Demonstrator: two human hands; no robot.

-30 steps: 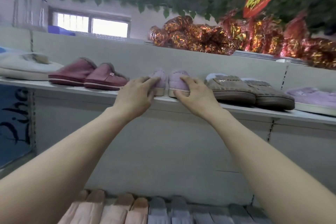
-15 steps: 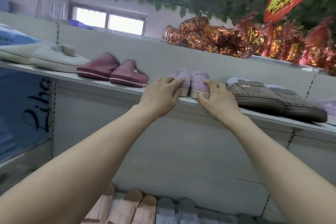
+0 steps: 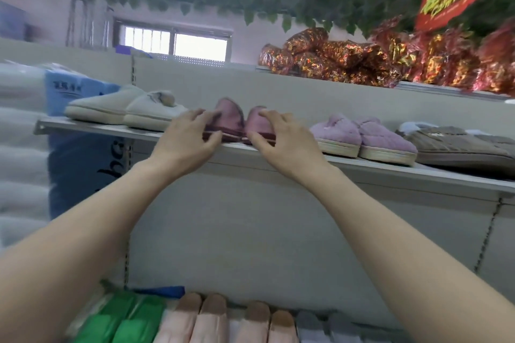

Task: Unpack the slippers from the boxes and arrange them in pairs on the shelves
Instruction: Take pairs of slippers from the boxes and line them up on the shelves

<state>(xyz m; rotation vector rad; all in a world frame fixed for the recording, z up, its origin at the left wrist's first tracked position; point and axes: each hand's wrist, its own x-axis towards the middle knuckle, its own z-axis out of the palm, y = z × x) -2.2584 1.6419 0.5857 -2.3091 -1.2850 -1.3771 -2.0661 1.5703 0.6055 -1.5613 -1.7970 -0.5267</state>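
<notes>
Pair under adjustment: the dusty-rose plush slippers with dark maroon sole bands sit side by side, about touching, at the near edge of the pale grey metal shelf. They lie between the cream felt slippers on the left and the lilac fleece slippers on the right. The left hand grips one slipper and the right hand the other, with fingers curled over the soft upper and thumb at the sole rim. The hold probably serves to square the soles with the edge and match the neighbours' spacing. The nap looks short and matte, and the soles firm and flat.
</notes>
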